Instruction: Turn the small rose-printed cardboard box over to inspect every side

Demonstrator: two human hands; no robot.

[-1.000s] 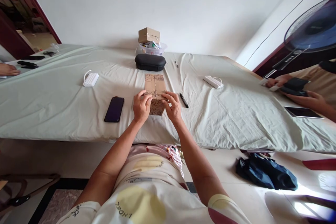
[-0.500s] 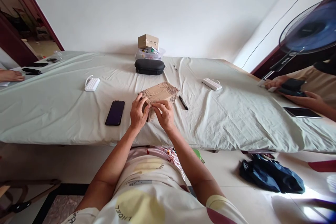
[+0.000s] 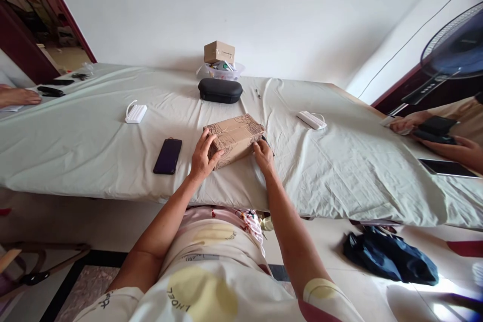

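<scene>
A brown cardboard box (image 3: 237,145) with dark scribbled line patterns lies at an angle on the cloth in front of me. My left hand (image 3: 204,155) grips its left end, thumb on the near side and fingers over the top corner. At the right end, my right hand (image 3: 264,155) has its thumb and fingers closed on the lower corner; part of those fingers is hidden. A dark pen (image 3: 265,139) shows only in part behind the right hand. To the left lies a dark smartphone (image 3: 167,156).
A black zip case (image 3: 220,91) sits farther back, before a plastic tub (image 3: 204,71) topped by a small carton (image 3: 219,52). White corded blocks stand left (image 3: 136,113) and right (image 3: 311,119). Another person's hands (image 3: 445,143) hold a dark object at the right; another hand (image 3: 18,95) rests far left.
My right hand has moved right, from the box's left end to its right end. The box has turned slightly and shows more of its near side. The camera view has shifted a little.
</scene>
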